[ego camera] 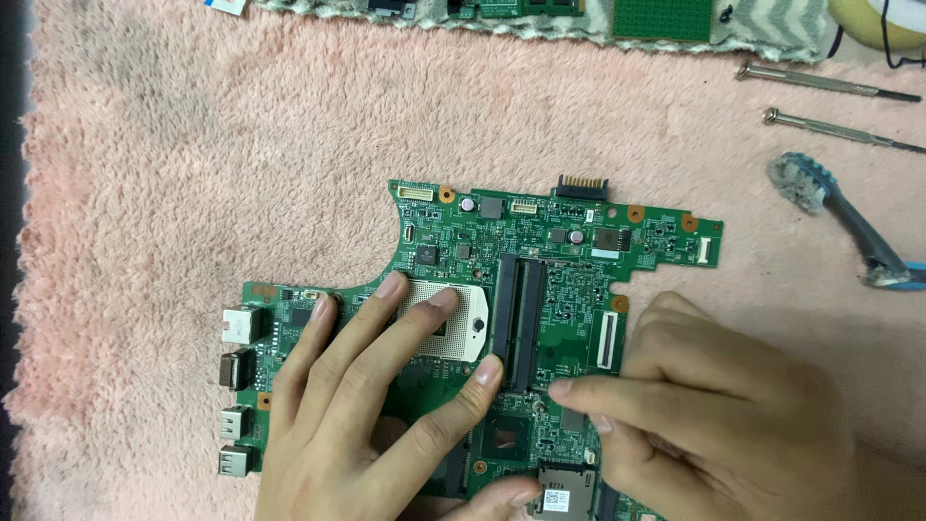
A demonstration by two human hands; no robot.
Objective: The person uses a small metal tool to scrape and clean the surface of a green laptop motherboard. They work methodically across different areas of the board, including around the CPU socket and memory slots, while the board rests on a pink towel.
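Note:
A green laptop motherboard [550, 260] lies flat on a pink fluffy mat [193, 174]. My left hand [367, 415] rests on its left half, fingers spread, two fingertips on the white square processor socket [461, 318] and one by the black memory slots [519, 309]. My right hand [714, 415] lies on the board's lower right, index finger stretched left and touching the board near a small black chip [506, 439]. Neither hand grips anything.
Two slim screwdrivers [830, 82] [839, 130] lie at the upper right, with a blue and grey toothbrush [849, 217] below them. More green boards [661, 17] sit on a patterned cloth along the top edge. Silver ports [239, 386] line the board's left edge.

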